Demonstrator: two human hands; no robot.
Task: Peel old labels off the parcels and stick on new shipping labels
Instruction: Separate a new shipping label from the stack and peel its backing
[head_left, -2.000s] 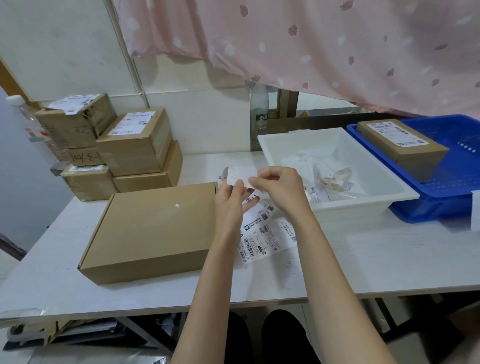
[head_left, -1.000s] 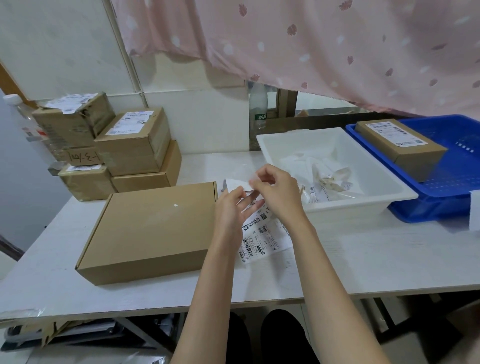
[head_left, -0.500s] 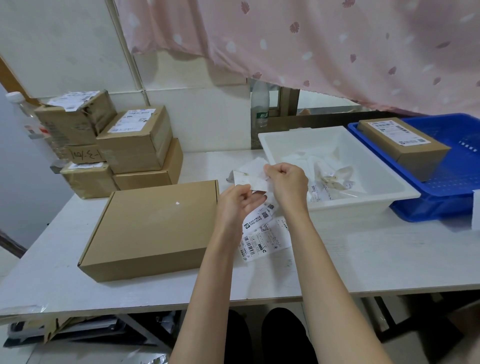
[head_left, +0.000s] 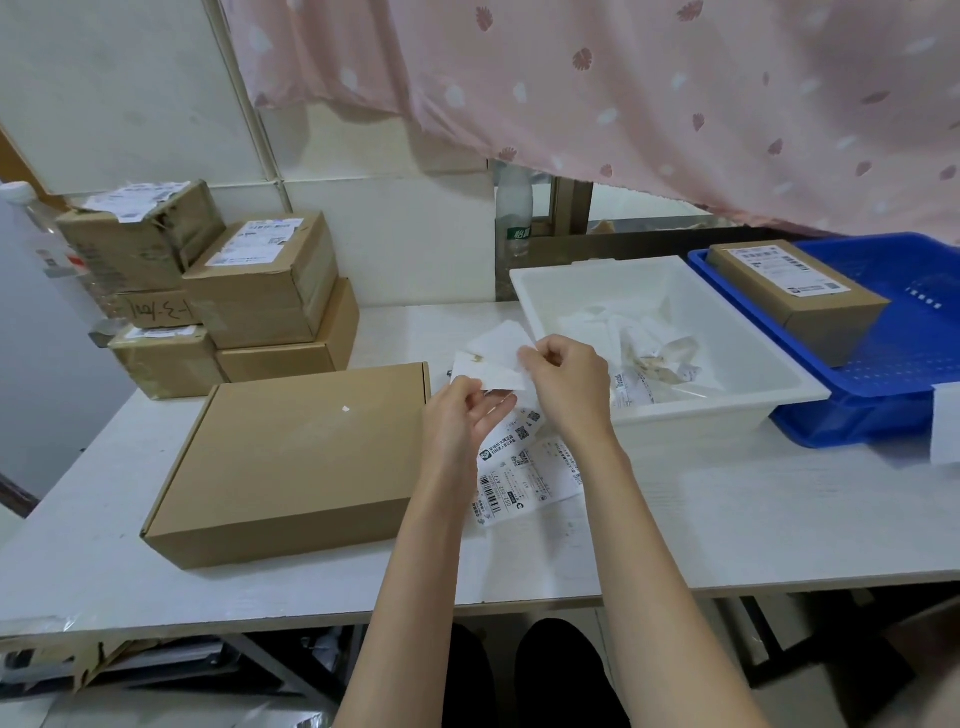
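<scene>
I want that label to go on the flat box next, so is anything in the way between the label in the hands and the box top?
Nothing visible. The label, pinched by the left hand and right hand, hangs just right of the flat box, whose top is bare except for a tiny white speck.

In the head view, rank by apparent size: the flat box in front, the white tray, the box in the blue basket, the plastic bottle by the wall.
1. Flat box and white tray: similar, unsure.
2. Box in the blue basket.
3. Plastic bottle.

Both hands, L (head_left: 462, 415) & R (head_left: 569, 382), pinch white label (head_left: 493, 364) beside flat box (head_left: 296, 462).
</scene>
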